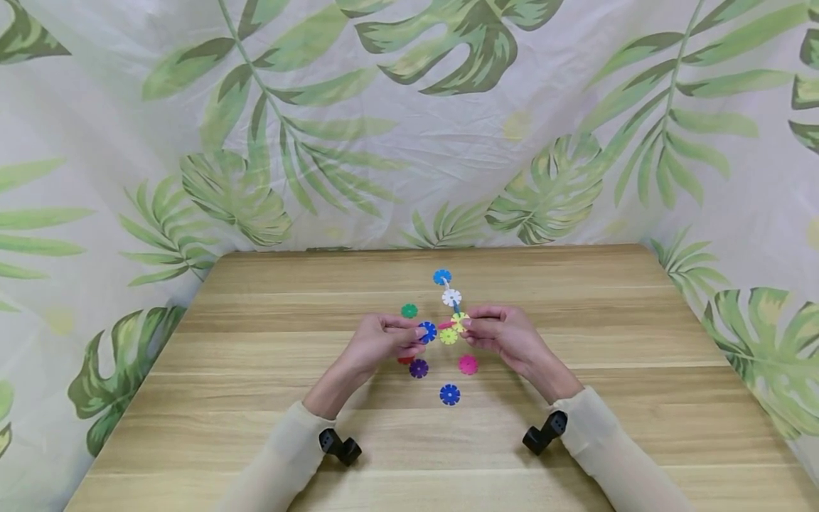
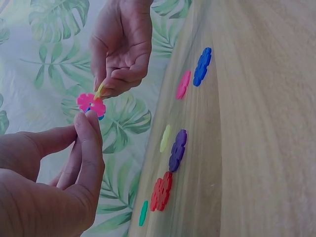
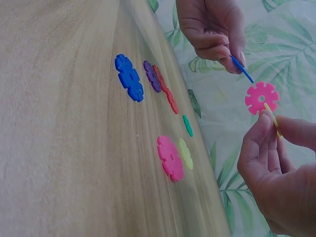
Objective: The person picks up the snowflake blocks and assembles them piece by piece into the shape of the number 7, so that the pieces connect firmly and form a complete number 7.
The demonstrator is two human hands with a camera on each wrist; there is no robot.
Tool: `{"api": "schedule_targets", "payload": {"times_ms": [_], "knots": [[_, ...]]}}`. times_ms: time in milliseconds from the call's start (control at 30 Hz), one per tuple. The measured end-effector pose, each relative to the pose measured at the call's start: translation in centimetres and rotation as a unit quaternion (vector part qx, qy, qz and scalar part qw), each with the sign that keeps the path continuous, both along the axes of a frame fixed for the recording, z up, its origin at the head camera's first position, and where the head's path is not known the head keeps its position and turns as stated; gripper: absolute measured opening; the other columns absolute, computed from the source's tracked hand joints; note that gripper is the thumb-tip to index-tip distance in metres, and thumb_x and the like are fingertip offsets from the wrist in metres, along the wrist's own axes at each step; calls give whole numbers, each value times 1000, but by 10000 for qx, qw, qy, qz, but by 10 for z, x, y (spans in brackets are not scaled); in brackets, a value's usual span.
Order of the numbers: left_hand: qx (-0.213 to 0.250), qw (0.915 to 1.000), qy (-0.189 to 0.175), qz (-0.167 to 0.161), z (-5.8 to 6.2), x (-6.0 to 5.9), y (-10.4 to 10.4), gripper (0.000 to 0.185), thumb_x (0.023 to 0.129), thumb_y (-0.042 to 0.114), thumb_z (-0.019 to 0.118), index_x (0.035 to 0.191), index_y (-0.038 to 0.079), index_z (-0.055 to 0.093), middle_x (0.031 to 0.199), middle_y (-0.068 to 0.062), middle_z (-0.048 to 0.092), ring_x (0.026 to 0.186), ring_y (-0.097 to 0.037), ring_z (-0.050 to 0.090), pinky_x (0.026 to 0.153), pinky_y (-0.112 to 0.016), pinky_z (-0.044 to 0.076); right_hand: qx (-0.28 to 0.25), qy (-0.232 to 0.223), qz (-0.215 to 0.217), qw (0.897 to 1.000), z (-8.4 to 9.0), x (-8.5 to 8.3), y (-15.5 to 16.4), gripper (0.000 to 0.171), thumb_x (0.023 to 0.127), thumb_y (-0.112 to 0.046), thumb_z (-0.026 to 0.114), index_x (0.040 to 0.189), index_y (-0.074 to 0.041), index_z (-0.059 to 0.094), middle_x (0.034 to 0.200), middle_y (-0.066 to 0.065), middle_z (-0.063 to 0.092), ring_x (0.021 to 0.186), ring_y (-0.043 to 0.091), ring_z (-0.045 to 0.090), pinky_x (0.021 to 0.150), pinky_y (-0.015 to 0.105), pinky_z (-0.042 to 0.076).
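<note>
Both hands hover just above the wooden table (image 1: 269, 370). My left hand (image 1: 417, 333) pinches a blue snowflake disc (image 1: 427, 331) between thumb and fingertips (image 2: 88, 123). My right hand (image 1: 467, 324) pinches a yellow disc (image 1: 459, 320) that belongs to a small joined chain with a white disc (image 1: 451, 297), a blue disc (image 1: 442, 276) and a pink disc (image 3: 261, 98). In the right wrist view the left hand's blue disc (image 3: 242, 69) shows edge-on, close to the pink one, a small gap between them.
Loose discs lie on the table under the hands: green (image 1: 409, 311), yellow-green (image 1: 448, 336), red (image 1: 406, 360), purple (image 1: 419, 368), pink (image 1: 468, 365), blue (image 1: 450, 395). A leaf-print cloth (image 1: 409, 142) hangs behind and beside the table.
</note>
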State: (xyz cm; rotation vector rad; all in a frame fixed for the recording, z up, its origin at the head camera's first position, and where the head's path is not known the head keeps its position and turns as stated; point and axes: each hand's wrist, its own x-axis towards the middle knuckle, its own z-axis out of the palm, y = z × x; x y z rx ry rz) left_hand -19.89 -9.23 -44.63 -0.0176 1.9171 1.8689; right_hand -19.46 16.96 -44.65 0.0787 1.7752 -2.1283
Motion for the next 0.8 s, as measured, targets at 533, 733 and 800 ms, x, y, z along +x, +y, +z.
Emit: {"api": "schedule_targets", "payload": {"times_ms": [533, 733, 800], "knots": [[7, 9999, 40, 113, -5, 3, 7, 19, 100, 6, 70, 115, -5, 71, 97, -12, 80, 79, -13, 78, 80, -29, 66, 11, -60, -12, 10000, -4, 1, -7, 18, 97, 4, 68, 115, 6, 66, 94, 6, 76, 78, 12, 74, 75, 24, 64], [-109, 9995, 86, 297, -5, 7, 11, 16, 99, 6, 70, 113, -2, 71, 90, -7, 80, 76, -10, 76, 74, -27, 64, 57, -10, -10, 10000, -3, 3, -11, 21, 97, 5, 68, 117, 11, 64, 92, 5, 77, 77, 12, 74, 76, 24, 64], [-114, 9993, 114, 345, -5, 8, 11, 15, 99, 6, 71, 112, -3, 71, 88, -6, 80, 74, -9, 75, 72, -27, 62, 67, -10, -5, 10000, -2, 3, -13, 22, 97, 5, 68, 117, 11, 64, 93, 7, 77, 77, 12, 74, 76, 24, 64]]}}
